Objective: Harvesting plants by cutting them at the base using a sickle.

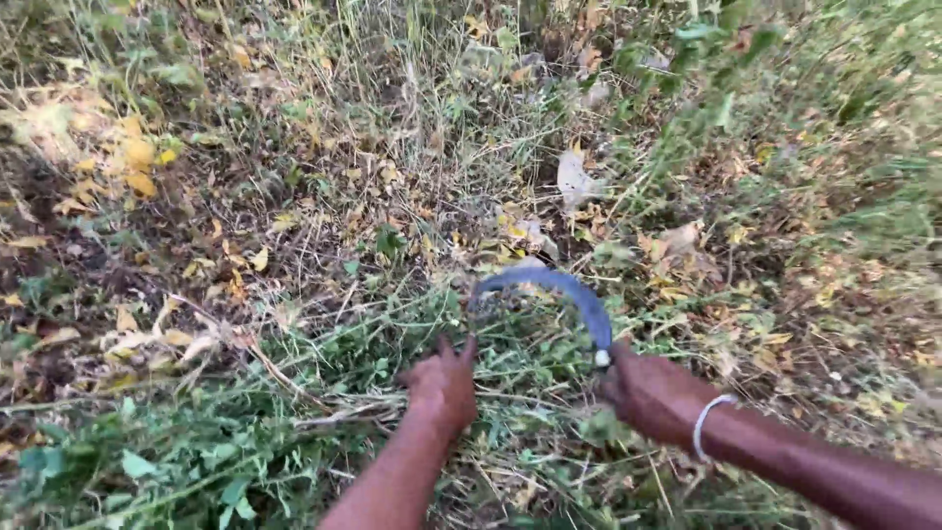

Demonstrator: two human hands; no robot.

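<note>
My right hand [650,391] grips the handle of a sickle whose curved dark blade [559,289] arcs up and to the left over the grass. A pale bangle circles that wrist. My left hand [444,385] reaches down into a clump of green plants [392,344] just left of the blade's tip, fingers pressed into the stems; whether it grasps them is unclear. The two hands are about a hand's width apart.
Cut green stems lie in a heap [177,451] at the lower left. Dry yellow and brown leaves [137,167] litter the ground beyond. Taller green weeds [706,108] stand at the upper right, with dry grass stalks between.
</note>
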